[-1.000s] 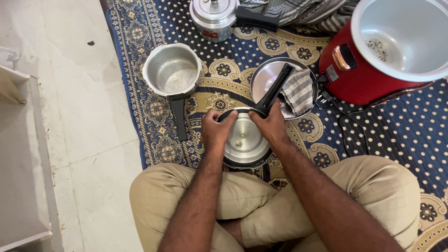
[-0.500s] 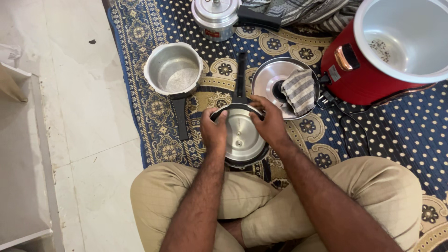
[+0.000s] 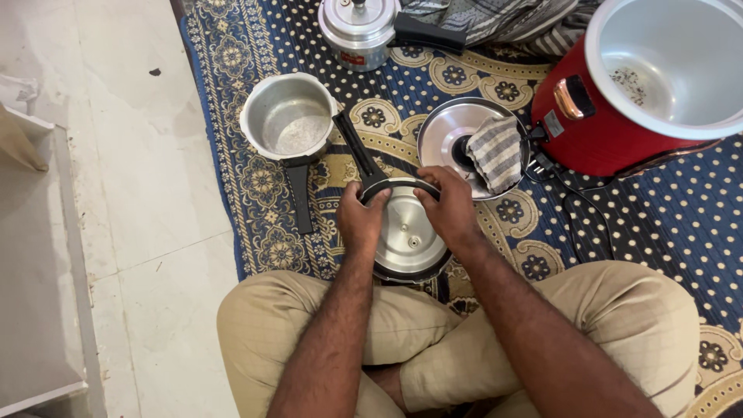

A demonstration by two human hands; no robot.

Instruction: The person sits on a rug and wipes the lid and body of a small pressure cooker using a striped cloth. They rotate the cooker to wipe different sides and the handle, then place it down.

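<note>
- The person sits cross-legged in beige trousers (image 3: pixel 604 325) at the near edge of a blue and gold patterned rug (image 3: pixel 665 217), with pale floor tiles (image 3: pixel 131 193) on the left.
- Just past the knees, a round steel pressure cooker lid (image 3: pixel 406 236) lies on the rug; its black handle (image 3: pixel 357 151) runs up and to the left.
- The left hand (image 3: pixel 360 220) is curled over the lid's left rim, fingers closed on the edge near the handle's base.
- The right hand (image 3: pixel 449 209) grips the lid's upper right rim, fingers bent over the black ring at the edge.
- The handle's tip ends just beside an open steel pot (image 3: pixel 288 116), which holds a thin whitish layer and has its own black handle pointing toward the person.
- Right of the hands, close by, a shiny round lid (image 3: pixel 449 131) lies with a striped folded cloth (image 3: pixel 495 151) on it.
- Further right stands a red electric cooker (image 3: pixel 588 124) with an open pale inner bowl; its black cord (image 3: pixel 580 209) trails across the rug.
- Farthest, at the top edge, a closed steel pressure cooker (image 3: pixel 357 31) sits beside striped fabric (image 3: pixel 495 15).
</note>
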